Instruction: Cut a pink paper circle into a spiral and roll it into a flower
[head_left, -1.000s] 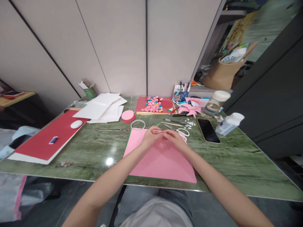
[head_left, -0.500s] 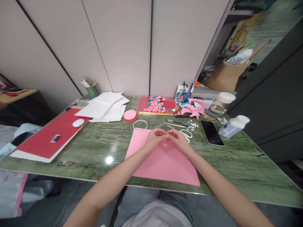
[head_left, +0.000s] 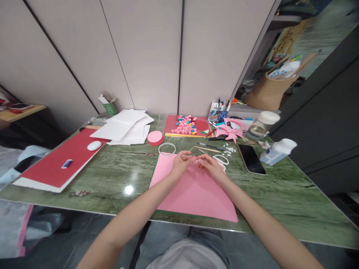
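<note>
My left hand [head_left: 181,163] and my right hand [head_left: 211,166] meet above the far edge of a large pink paper sheet [head_left: 193,190] lying on the green marble table [head_left: 112,175]. Both hands have their fingers curled, fingertips pinched together on something small between them that I cannot make out. A clear tape ring [head_left: 166,148] lies just beyond my left hand. White paper rings [head_left: 221,160] sit beside my right hand.
Behind lie a pile of small pink and blue pieces [head_left: 185,125] on a red sheet, a pink round lid [head_left: 155,137], pens [head_left: 209,145], a black phone [head_left: 251,158], two bottles [head_left: 276,151], white sheets [head_left: 126,127], and a red board [head_left: 60,158] with a white mouse [head_left: 94,145].
The view has shifted slightly, so everything sits a little further right. My hands stay together over the pink sheet, fingers working slightly.
</note>
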Demonstrator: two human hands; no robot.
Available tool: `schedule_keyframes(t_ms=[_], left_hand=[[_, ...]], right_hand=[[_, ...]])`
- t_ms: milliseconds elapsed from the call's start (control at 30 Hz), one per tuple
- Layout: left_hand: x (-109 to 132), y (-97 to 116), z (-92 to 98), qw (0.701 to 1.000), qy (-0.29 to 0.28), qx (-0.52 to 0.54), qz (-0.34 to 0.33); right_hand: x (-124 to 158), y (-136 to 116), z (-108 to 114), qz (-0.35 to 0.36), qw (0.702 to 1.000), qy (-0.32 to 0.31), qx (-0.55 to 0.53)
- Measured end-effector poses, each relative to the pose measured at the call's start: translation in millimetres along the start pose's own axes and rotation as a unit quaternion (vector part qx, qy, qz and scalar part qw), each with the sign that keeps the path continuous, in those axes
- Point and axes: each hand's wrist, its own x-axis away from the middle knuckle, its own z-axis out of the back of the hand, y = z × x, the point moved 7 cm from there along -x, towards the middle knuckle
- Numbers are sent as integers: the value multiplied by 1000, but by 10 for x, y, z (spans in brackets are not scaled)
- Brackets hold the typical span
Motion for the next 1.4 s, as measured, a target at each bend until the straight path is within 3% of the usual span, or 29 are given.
schedule_keyframes(t_ms=[300,500,933,1400], left_hand=[[23,12,-109,998,-59,3,-29],[5,-83,-73,999,-37,16,7],[3,-28,-37,999,-26,-25,-26],[32,51,-61,998,-23,7,-51]], right_hand=[[-10,-36,-11,10,1000,6,14],[-1,-73,51,13,999,30,42],[-14,-52,62,27,999,34,27],[-18,-42,56,20,997,39,63]])
